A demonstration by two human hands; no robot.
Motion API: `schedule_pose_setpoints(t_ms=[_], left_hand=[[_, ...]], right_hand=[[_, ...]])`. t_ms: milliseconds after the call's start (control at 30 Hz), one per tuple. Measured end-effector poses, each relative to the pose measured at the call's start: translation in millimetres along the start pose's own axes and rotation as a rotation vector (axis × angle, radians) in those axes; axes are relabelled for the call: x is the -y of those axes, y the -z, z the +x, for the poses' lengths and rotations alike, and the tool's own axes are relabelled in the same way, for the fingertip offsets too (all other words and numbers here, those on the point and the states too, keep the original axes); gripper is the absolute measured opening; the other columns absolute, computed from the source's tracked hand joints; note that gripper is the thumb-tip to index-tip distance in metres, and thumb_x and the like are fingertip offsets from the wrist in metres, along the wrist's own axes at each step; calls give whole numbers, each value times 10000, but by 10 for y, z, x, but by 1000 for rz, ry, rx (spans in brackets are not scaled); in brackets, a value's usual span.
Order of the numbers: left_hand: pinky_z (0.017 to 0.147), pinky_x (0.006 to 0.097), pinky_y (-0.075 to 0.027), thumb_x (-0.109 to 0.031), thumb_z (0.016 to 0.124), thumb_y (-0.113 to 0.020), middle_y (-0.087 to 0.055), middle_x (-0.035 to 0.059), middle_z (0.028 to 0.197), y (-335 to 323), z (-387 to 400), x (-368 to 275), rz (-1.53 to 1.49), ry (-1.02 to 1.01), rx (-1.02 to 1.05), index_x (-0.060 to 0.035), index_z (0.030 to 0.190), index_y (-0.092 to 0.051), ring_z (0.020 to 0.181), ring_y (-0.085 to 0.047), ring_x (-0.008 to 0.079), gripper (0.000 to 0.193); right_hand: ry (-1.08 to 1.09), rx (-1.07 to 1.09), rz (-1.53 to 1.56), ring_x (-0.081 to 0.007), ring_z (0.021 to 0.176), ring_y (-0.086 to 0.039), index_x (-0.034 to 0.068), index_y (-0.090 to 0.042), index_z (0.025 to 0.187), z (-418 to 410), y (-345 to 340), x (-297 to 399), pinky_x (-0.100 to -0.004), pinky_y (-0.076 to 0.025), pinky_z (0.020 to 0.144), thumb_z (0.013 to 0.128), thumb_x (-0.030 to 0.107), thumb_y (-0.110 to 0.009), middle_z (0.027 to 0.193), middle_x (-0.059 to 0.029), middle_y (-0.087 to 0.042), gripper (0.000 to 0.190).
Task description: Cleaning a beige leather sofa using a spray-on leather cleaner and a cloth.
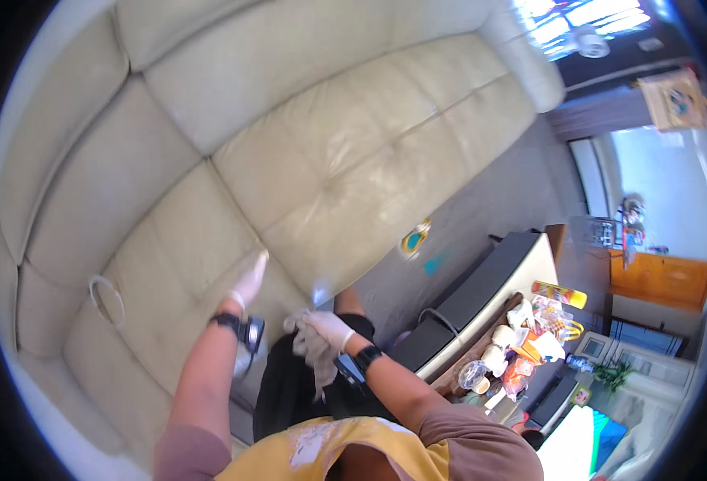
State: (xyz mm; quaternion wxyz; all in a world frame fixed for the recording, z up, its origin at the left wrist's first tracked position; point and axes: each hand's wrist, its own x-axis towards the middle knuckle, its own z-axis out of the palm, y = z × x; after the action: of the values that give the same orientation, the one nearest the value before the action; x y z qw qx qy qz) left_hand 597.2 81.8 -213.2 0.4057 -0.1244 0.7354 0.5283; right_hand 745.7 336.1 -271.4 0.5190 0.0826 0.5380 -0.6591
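Observation:
A beige leather sofa [353, 144] curves across the view in front of me. My left hand [250, 278], in a white glove, rests on or just above the seat near the seam between cushions; its fingers look extended and nothing shows in them. My right hand [327, 327], also gloved, is closed around a crumpled grey cloth [314, 355] that hangs over my dark shorts. A small whitish-blue tip [319, 294] shows just beyond the right fingers; I cannot tell what it belongs to. Both wrists wear black straps with small devices.
A white cord loop [107, 300] lies on the sofa at left. On the grey floor sits a yellow and teal object [415, 239]. A dark and cream table [491, 288] at right holds a yellow can [559, 294], cups and packets. A person's head partly shows beyond it.

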Motion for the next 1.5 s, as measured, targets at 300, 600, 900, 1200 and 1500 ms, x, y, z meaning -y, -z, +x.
schedule_pose_setpoints(t_ms=[300, 600, 900, 1200, 1500], left_hand=[[1023, 397, -458, -499, 1049, -280, -607, 125, 1285, -433, -2417, -279, -461, 185, 157, -68, 1351, -519, 1138, -606, 253, 578], [1034, 508, -441, -596, 1006, -294, -555, 156, 1359, -346, -3086, -847, -919, 21, 316, -66, 1399, -458, 1239, -549, 305, 680], [1019, 397, -468, -244, 1024, -428, -638, 122, 1255, -643, -3074, -1028, -1290, -244, -223, -20, 1304, -557, 1131, -624, 250, 380], [991, 394, -490, -316, 1026, -424, -667, 126, 1186, -522, -3694, -575, -1401, -398, -510, -29, 1236, -593, 1064, -655, 248, 394], [840, 527, -536, -372, 1045, -348, -637, 137, 1172, -351, -4423, 794, -1730, -89, -915, -80, 1229, -506, 1063, -634, 325, 380]], right_hand=[[329, -5, -77, -170, 849, -611, 68, -587, 1264, -297, -383, 718, -335, -517, 797, 1032, 223, -434, 1016, -36, -656, 318], [130, 219, -789, -236, 822, -625, 57, -617, 1078, -1906, -1938, 2769, -371, -489, 794, 965, 393, -504, 879, -122, -669, 372], [370, 380, -1027, -233, 949, -639, 104, -597, 1199, -2104, -1543, 3062, -361, -492, 866, 999, 312, -485, 1046, -117, -670, 310], [279, 147, -937, -189, 1184, -600, -9, -580, 1305, -2185, -761, 2732, -301, -425, 1034, 1003, 243, -527, 1274, -141, -643, 397], [215, 119, -1272, -313, 1186, -598, 54, -631, 1250, -2090, -1529, 2925, -361, -459, 1001, 982, 300, -533, 1241, -195, -635, 376]])
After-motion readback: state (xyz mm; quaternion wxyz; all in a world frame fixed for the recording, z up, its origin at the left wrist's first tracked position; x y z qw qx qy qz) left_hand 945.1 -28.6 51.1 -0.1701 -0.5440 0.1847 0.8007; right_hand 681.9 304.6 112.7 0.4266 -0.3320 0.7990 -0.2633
